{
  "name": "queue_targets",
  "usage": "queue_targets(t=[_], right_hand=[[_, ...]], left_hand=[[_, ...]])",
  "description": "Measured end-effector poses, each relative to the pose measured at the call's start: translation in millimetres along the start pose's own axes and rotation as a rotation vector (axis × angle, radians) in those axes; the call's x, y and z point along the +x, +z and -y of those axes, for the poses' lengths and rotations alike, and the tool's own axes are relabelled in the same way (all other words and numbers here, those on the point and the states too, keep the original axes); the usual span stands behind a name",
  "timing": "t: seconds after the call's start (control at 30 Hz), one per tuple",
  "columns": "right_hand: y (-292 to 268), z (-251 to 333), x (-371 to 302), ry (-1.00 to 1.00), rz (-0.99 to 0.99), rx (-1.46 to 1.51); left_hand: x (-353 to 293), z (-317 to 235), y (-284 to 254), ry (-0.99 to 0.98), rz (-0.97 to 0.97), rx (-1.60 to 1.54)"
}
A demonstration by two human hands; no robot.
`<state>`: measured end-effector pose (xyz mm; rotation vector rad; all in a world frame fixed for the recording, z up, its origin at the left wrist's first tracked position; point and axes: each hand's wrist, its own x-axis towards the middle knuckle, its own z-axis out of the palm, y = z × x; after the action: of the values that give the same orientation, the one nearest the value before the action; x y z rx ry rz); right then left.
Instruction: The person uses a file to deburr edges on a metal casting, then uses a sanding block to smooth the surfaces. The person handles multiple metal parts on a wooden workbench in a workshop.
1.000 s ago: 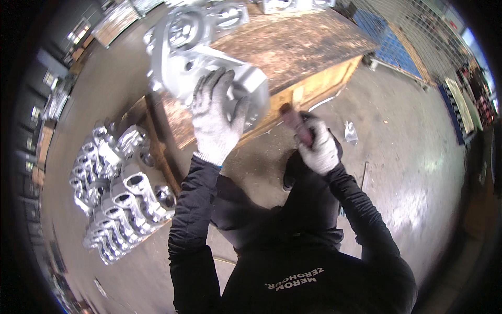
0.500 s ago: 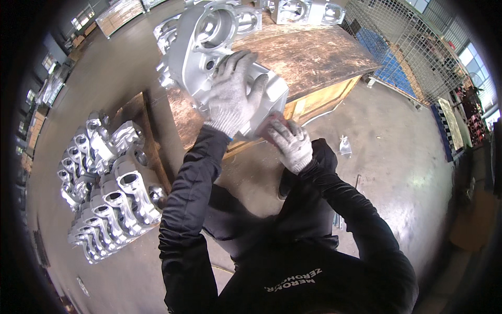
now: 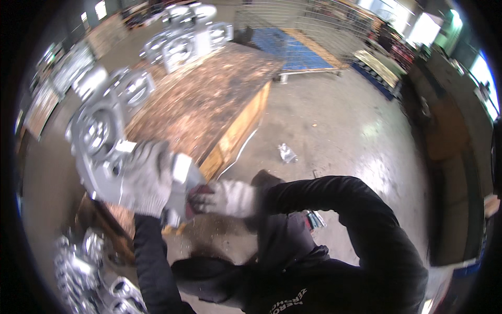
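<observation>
A large silver metal casting [image 3: 100,178] with round bores rests tilted at the near left edge of the wooden workbench [image 3: 209,94]. My left hand [image 3: 149,180], in a pale knit glove, lies over the casting's side and grips it. At the casting's near right end, my gloved right hand [image 3: 227,199] presses a dark red pad [image 3: 196,201] against the metal. The pad looks like an abrasive pad, though blur and fingers hide part of it. Motion smears both hands slightly.
More silver castings [image 3: 180,49] stand at the bench's far end. Another pile of castings [image 3: 83,272] sits low on the left. Beyond the bench is a wire mesh cage [image 3: 324,21] beside a blue sheet [image 3: 287,49]. A clear plastic bag [image 3: 286,153] lies on the floor.
The view has swung to the right, so bench, casting and hands appear farther left. My left hand keeps its hold; my right hand still presses the pad to the casting's end.
</observation>
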<state>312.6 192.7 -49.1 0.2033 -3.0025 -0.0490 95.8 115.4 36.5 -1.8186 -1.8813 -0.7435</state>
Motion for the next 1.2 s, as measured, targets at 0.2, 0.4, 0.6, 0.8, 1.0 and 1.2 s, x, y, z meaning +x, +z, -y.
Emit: queue_targets(t=[0.2,0.4,0.6,0.8,1.0,1.2], right_hand=[[39,58,7,0.38,-0.359,0.666],[0,67,26,0.655,-0.56,2.763],[31,95,11,0.456,-0.597,0.733],[15,8,16,-0.009,-0.343,0.118],[0,73,14,0.746,-0.636,2.912],[-14,71,35,0.68,-0.757,3.024]], left_hand=[[1,-4,8,-0.056,0.036,0.038],[4,-6,8,-0.097,0.051,0.004],[0,-8,7,-0.064,0.023,0.09],[-12,-10,9,-0.091,-0.063,0.096],[3,-15,3,-0.058,0.035,0.09],[-4,-9,4,-0.101,0.039,0.136]])
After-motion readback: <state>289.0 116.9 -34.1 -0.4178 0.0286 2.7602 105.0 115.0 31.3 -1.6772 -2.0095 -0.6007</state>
